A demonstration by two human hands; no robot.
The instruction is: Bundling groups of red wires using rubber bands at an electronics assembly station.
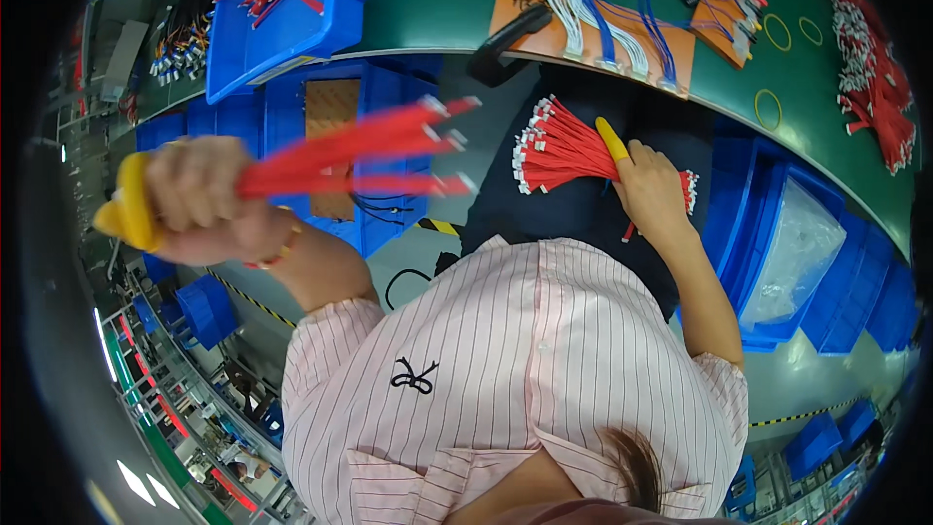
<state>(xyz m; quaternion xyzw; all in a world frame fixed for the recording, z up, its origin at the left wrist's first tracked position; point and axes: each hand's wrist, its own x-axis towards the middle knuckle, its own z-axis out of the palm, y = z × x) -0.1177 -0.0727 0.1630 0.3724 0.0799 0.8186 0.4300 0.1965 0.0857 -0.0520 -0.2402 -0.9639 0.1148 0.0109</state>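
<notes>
Raised out to the left, my left hand (199, 199) is closed round a few red cables (340, 157) with white connectors at their ends. Hand and cables are partly smeared by motion. Yellow covers show on its thumb side. On my lap lies a thick bundle of red cables (564, 148), its white connectors fanned to the left. My right hand (649, 185) is wrapped round this bundle, a yellow finger cot on one finger. The bundle's other ends stick out past the right side of that hand.
Ahead is a green table (437, 0). On it are a blue bin (335, 15) of red cables, an orange board (520, 10) under white and blue wires, yellow rubber bands (768, 109) and a red cable pile (880, 107). Blue crates (729, 224) stand below, on both sides.
</notes>
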